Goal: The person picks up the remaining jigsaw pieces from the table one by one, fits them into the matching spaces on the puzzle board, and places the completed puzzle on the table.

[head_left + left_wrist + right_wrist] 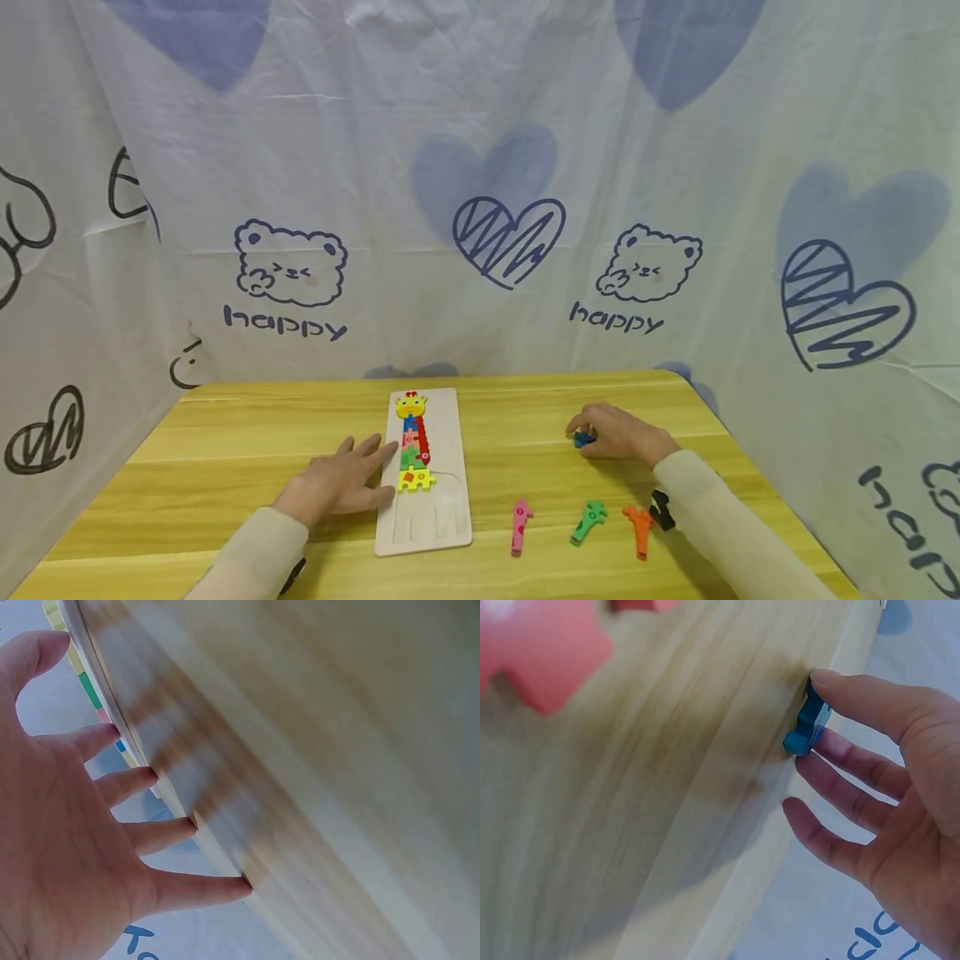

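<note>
A white puzzle board (446, 433) lies on the table with a partly filled giraffe in it: a yellow head (411, 406), blue, pink and green neck pieces, a red strip (422, 439) down the side and a yellow piece (415, 480) below. At the board's left edge rests my left hand (341, 482), fingers spread; the left wrist view shows its fingertips along the tabletop and board edge. Off to the right, my right hand (618, 433) pinches a small blue puzzle piece (808, 724) between thumb and fingers, close over the table.
In front of the right arm lie a pink puzzle piece (520, 527), a green one (588, 522) and an orange one (640, 531). A black object (662, 510) sits beside the right sleeve. Printed white cloth (390, 292) hangs behind the wooden table (247, 433).
</note>
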The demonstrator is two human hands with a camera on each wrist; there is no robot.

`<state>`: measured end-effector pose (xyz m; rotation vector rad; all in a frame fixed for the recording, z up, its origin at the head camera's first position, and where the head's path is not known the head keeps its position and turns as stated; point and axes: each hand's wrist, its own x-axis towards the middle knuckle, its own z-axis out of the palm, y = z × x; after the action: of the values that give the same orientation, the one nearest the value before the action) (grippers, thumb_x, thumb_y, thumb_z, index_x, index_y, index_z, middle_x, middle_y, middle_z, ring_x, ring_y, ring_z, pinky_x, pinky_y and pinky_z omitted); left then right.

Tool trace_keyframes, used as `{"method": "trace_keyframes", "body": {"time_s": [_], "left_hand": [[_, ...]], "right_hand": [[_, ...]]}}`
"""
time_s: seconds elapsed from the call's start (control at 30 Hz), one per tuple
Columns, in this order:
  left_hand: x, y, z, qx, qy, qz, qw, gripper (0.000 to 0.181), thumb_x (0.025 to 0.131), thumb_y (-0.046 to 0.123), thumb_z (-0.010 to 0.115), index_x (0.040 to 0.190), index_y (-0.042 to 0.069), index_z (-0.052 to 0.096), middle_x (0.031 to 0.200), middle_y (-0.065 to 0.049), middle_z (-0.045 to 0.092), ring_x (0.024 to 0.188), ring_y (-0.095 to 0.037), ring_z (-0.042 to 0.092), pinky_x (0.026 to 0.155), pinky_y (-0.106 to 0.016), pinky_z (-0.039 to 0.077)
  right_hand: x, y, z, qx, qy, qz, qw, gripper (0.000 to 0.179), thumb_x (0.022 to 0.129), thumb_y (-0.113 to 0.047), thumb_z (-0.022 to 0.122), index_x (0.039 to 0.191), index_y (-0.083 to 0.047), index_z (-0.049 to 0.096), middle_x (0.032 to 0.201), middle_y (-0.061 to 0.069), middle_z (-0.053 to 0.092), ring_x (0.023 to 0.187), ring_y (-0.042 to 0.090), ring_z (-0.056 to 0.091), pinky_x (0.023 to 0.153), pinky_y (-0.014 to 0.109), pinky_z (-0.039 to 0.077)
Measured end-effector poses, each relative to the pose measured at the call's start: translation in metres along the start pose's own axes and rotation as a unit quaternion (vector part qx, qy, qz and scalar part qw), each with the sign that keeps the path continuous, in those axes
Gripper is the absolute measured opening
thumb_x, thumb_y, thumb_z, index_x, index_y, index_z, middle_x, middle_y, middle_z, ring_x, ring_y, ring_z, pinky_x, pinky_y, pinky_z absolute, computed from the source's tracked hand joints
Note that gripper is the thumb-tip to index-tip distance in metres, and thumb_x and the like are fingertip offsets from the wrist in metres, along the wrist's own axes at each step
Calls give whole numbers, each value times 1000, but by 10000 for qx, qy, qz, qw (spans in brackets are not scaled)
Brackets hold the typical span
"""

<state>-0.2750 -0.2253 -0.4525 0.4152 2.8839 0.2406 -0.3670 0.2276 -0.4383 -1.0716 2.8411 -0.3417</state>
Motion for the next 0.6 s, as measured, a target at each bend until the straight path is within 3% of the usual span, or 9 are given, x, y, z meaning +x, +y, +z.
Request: {"method": "trace_keyframes", "body": {"time_s": [0.27,0.43,0.6], "left_hand": [[2,-1,1,28,-6,-6,10000,80,94,60,58,161,22,38,168,-16,34,147,-61,31,101,-90,31],[1,0,0,13,-8,12,10000,80,94,60,58,161,21,38,168,-17,34,147,-62,31,101,-89,31],[2,0,-1,-2,-34,0,10000,80,94,60,58,161,21,38,167,-18,34,147,-62,30,101,-89,32]], "right_hand": [[4,7,3,3,69,-466,9989,16,88,-8,78,103,-7,80,97,6,73,85,18,65,76,29,56],[4,1,2,-10,259,-428,9987,22,90,-8,76,111,-5,79,100,6,71,85,17,61,76,27,55],[8,-16,-5,197,273,-307,9990,25,94,-9,73,118,-4,77,108,7,69,94,19,66,85,36,61]]}}
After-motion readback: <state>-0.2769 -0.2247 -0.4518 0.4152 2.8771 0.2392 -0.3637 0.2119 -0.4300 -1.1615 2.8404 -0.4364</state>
